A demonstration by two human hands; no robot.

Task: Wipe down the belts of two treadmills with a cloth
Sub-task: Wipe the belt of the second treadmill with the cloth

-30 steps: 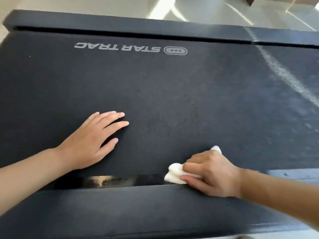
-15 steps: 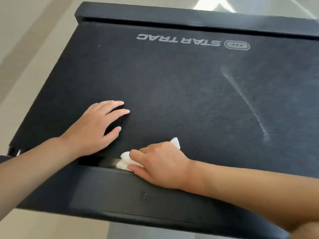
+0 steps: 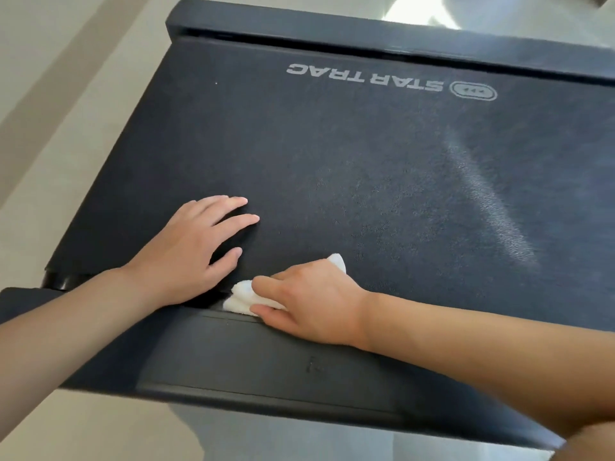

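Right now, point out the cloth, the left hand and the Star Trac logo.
cloth (image 3: 238, 298), head view, bunched white edge by the thumb.
left hand (image 3: 189, 251), head view, back of the hand.
Star Trac logo (image 3: 366, 79), head view, middle of the lettering.

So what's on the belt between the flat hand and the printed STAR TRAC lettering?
Nothing: in the head view only bare dark textured treadmill belt lies between the flat left hand and the grey STAR TRAC lettering.

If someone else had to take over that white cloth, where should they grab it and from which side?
Probably the bunched end of the white cloth poking out left of the right hand, approached from the left; the rest is covered by that hand, pressed on the belt.
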